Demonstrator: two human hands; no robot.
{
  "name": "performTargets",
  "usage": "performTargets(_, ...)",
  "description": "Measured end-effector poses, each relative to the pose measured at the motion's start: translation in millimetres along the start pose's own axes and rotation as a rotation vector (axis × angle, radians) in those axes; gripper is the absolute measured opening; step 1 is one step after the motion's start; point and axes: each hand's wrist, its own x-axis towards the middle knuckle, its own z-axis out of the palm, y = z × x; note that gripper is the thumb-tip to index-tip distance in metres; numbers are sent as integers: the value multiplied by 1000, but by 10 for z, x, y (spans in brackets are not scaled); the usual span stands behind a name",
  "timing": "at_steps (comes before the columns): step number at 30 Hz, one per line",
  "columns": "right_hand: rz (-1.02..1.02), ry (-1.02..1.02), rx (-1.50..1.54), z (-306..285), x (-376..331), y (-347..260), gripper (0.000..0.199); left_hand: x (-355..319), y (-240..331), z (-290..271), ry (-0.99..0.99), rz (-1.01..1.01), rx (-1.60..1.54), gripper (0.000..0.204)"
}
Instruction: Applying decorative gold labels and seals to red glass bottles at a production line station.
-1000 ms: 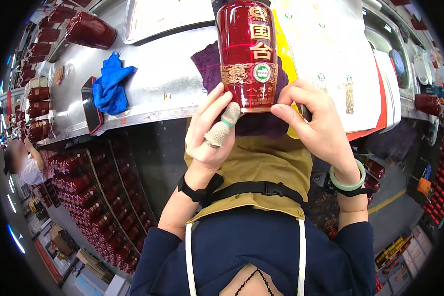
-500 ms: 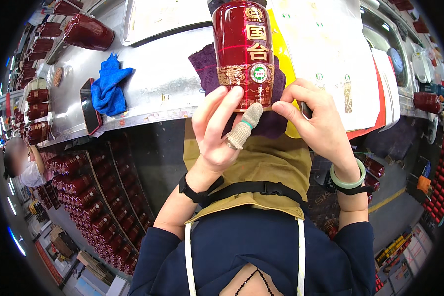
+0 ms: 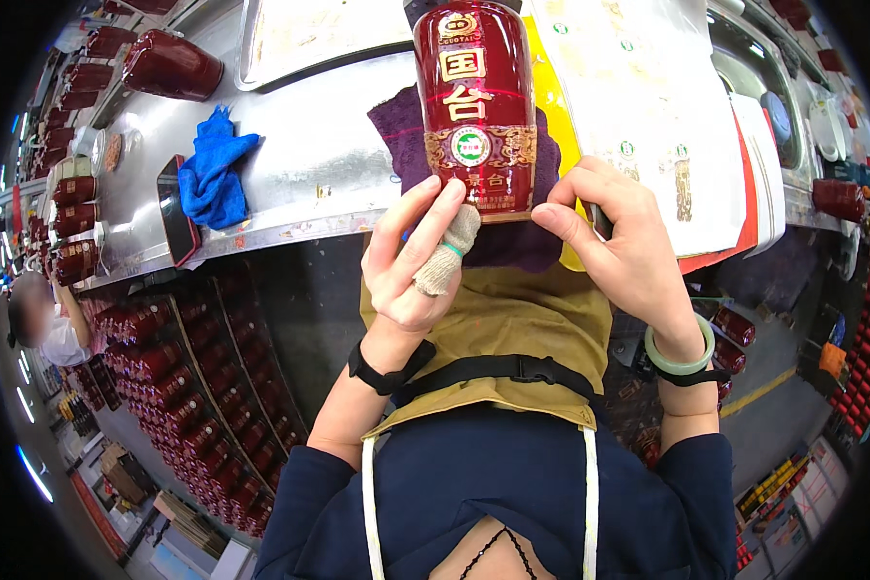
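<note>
Apparently label-checking: left hand [image 3: 418,259] fingers and right hand [image 3: 621,253] fingers grip red bottle [image 3: 475,106] base between them; next, turn carefully.

A tall red bottle [image 3: 476,101] stands at top centre, bearing gold characters and a gold band with a round green-and-white label [image 3: 471,147]. A dark-screened phone [image 3: 177,222] lies on the steel counter [image 3: 329,164]. White printed sheets [image 3: 648,126] lie right. Rows of red bottles [image 3: 179,406] fill the lower left.
</note>
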Motion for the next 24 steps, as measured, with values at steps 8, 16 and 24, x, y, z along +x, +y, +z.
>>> performTargets(8, 17, 2, -12, 19, 11, 24, 25, 11, 83, 52, 39, 11, 116, 29)
performTargets(16, -6, 15, 48, 67, 9, 7, 23, -10, -52, 87, 109, -60, -53, 34)
performTargets(24, 19, -10, 25, -7, 11, -27, 18, -40, -60, 17, 42, 21, 5, 32)
